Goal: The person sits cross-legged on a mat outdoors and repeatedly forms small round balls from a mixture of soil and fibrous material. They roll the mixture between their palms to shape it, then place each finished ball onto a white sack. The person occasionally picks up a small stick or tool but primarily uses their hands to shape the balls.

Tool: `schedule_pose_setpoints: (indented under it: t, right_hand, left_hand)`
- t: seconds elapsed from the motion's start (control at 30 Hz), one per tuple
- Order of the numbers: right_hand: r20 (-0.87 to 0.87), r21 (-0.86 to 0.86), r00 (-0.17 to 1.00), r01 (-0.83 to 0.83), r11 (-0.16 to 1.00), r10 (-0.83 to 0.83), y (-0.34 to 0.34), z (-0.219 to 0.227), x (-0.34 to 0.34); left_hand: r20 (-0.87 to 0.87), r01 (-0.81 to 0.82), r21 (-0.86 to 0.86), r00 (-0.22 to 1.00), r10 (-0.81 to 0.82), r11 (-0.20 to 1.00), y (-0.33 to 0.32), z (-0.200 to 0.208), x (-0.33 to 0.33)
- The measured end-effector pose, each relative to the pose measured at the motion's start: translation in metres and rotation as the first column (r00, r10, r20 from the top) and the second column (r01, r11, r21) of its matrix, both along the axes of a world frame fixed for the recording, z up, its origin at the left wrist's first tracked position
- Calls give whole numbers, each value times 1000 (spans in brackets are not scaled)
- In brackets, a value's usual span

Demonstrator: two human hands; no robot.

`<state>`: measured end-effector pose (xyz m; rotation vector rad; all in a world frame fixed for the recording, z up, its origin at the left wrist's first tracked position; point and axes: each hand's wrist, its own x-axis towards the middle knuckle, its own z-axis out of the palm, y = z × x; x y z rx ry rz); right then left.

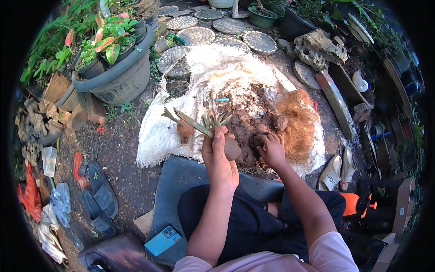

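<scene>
My left hand (219,156) is closed around a plant with a thick green stem (192,123) and short cut leaves. A round brown soil ball (232,148) sits at the plant's base, against my fingers. To the right, my right hand (273,150) reaches into the loose dark soil (247,119), its fingers curled over a clump. Just beyond it rests another soil ball (279,122). A reddish-brown round thing (184,128) lies behind the stem on the left. Brown coconut fibre (298,121) is heaped right of the soil.
A white woven sack (154,136) lies under the soil, with a small blue stick (222,99) on it. Close to my legs is a blue phone (163,240). Dark slippers (102,190) lie left, beige slippers (330,173) right. A large planter (122,77) stands far left.
</scene>
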<state>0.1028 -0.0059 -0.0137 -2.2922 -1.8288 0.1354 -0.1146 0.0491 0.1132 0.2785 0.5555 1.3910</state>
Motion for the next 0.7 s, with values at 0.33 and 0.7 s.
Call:
schedule_pose_setpoints:
  t: [0.33,0.7]
  right_hand:
    - [-614,390,790,297,872,6,-36,85,-13]
    - [-633,448,757,184,875,165,-75,143,-26]
  left_hand:
    - [-418,219,51,891,-179,974,-4,-11,33]
    - [-692,509,219,682,-235,833,-47,-33,83]
